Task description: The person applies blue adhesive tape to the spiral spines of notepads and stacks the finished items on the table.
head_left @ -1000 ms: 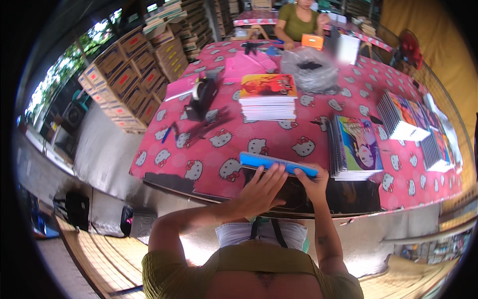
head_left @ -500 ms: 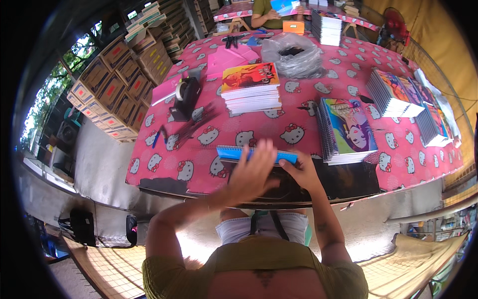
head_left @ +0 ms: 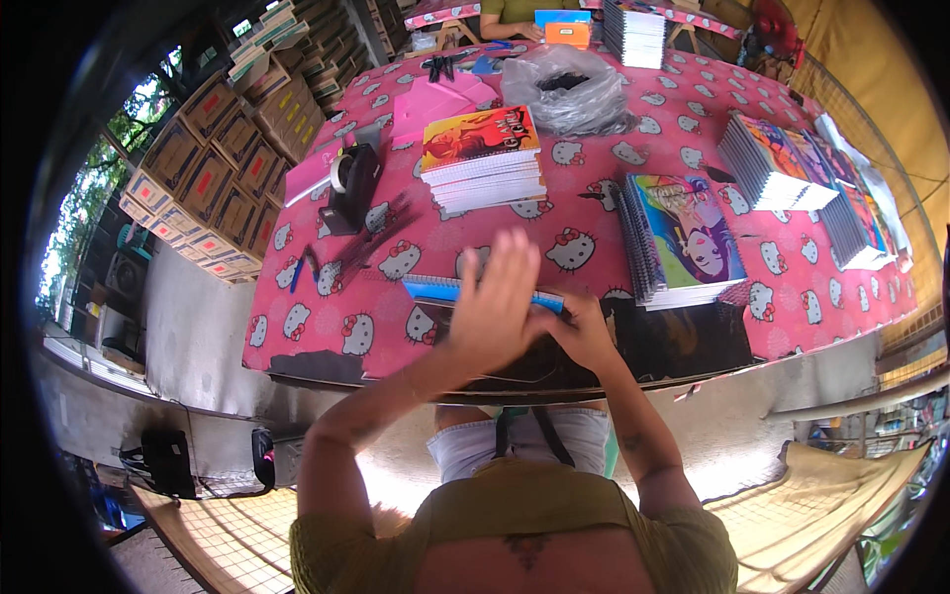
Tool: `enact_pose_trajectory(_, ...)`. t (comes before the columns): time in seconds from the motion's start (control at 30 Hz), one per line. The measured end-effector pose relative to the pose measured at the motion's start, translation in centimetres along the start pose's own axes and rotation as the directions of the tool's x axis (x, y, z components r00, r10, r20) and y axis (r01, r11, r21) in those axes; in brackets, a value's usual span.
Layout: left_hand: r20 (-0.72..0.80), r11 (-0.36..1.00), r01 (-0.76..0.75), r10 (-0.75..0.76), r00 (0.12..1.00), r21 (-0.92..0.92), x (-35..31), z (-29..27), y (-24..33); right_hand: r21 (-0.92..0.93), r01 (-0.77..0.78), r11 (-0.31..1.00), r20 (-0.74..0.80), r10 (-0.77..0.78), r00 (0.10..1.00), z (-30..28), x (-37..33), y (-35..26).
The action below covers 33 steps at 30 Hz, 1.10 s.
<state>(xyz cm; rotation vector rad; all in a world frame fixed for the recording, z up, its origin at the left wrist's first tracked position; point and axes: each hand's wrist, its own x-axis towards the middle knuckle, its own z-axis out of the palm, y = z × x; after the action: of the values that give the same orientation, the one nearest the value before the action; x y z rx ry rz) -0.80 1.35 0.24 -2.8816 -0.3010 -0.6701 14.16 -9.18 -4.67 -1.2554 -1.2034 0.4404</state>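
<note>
A notebook with a blue cover edge and a spiral binding (head_left: pixel 432 289) stands at the table's near edge, its spiral upward. My left hand (head_left: pixel 495 302) lies across the spiral with its fingers stretched out and slightly blurred. At the notebook's right end, my right hand (head_left: pixel 579 332) grips it between thumb and fingers. My forearm and left hand hide much of the notebook's middle. Loose dark thin strands, perhaps binding coils (head_left: pixel 371 243), lie to the left, beside a blue pen (head_left: pixel 297 275).
A stack of orange-covered notebooks (head_left: pixel 480 134) stands ahead, with a purple-and-green-covered stack (head_left: pixel 693 233) to the right. Further right are more spiral notebooks (head_left: pixel 777 163). A black tape dispenser (head_left: pixel 351 188) and a clear plastic bag (head_left: pixel 569 94) sit farther back. Across the table is another person (head_left: pixel 510 15).
My left hand has moved along the spiral, and the notebook has shifted slightly left in view. Across the table, the person's blue item is lower. The whole view has shifted a little.
</note>
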Motion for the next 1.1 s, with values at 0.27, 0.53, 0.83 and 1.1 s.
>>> enact_pose_trajectory(0.27, -0.055, 0.997, -0.013, 0.009, 0.998, -0.081, 0.4, 0.3, 0.2, -0.089, 0.046, 0.995, 0.035, -0.043, 0.998, 0.1, 0.4, 0.0)
enact_pose_trajectory(0.53, -0.175, 0.966, 0.031, -0.078, 0.981, -0.256, 1.4, -1.0, 0.2, -0.18, -0.055, 0.982, 0.078, 0.07, 0.994, -0.7, 0.9, -2.4)
enact_pose_trajectory(0.83, -0.276, 0.908, -0.074, -0.047, 0.96, -0.412, 1.5, -0.8, -0.7, -0.093, -0.089, 0.992, 0.188, 0.105, 0.977, -5.2, 3.0, -4.2)
enact_pose_trajectory(1.1, -0.259, 0.891, -0.049, -0.078, 0.963, -0.451, 1.7, -1.1, -1.0, -0.04, -0.125, 0.991, 0.333, 0.131, 0.934, -6.1, 4.4, -4.7)
